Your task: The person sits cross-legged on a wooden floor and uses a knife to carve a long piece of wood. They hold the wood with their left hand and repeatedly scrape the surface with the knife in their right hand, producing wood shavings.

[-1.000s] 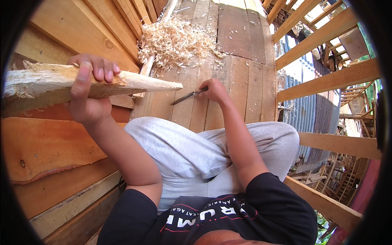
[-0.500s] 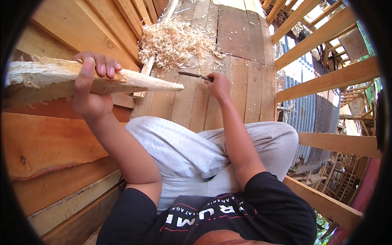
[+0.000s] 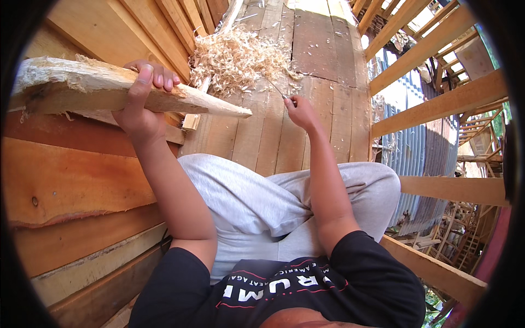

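Note:
My left hand [image 3: 145, 101] is wrapped round a pale piece of wood [image 3: 208, 103], rough and fibrous at its thick left end and carved down to a point at the right. Its tip hangs above the plank floor, pointing toward my right hand [image 3: 302, 112]. That hand is closed on the handle of a knife. The thin blade of the knife [image 3: 275, 88] sticks out up and to the left, seen nearly edge-on, apart from the wood. Most of the handle is hidden inside my fingers.
A heap of curled wood shavings [image 3: 240, 60] lies on the plank floor [image 3: 262, 142] beyond the wood. Board walls [image 3: 76, 180] stand close on my left. A slatted wooden railing [image 3: 437, 106] runs along my right, with corrugated metal sheets [image 3: 407, 147] outside it. My crossed legs [image 3: 246, 191] are below.
The pointed wood and my left hand have shifted slightly right. My right hand has moved a little right, and the knife blade has turned from pointing left to pointing up and left.

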Available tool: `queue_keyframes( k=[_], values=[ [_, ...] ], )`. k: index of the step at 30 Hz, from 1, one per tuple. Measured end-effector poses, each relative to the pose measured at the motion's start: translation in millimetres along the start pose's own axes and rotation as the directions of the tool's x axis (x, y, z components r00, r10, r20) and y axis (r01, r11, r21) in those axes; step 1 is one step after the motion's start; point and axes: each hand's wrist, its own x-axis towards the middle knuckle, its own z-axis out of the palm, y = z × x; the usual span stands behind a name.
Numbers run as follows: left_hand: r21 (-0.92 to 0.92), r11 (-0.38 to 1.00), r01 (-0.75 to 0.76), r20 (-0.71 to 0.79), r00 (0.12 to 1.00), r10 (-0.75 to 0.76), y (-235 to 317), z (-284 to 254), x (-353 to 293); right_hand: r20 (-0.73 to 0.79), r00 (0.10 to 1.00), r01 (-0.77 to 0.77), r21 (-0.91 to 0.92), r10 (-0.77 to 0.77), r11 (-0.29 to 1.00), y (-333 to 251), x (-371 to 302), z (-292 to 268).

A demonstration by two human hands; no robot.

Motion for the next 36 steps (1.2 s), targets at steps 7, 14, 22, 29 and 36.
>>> queue_keyframes(
  k=[7,14,22,29,36],
  values=[
    [0.017,0.999,-0.035,-0.067,0.997,0.036,-33,14,0,0.428,0.892,-0.353,0.458,0.146,0.816,-46,-30,35],
    [-0.134,0.988,-0.077,-0.012,0.997,0.076,-52,11,4,0.261,0.943,-0.255,0.164,0.207,0.953,-61,-40,53],
    [-0.114,0.992,-0.044,-0.146,0.989,0.027,-50,6,8,-0.04,0.99,0.141,0.107,-0.137,0.984,-88,-57,71],
    [-0.18,0.983,0.024,0.243,0.97,0.021,-52,9,-2,0.147,0.988,0.053,0.013,-0.054,0.999,-85,-53,56],
    [-0.301,0.952,0.055,0.405,0.911,0.076,-58,-15,8,0.253,0.966,-0.058,-0.023,0.062,0.998,-58,-41,46]
  ],
)
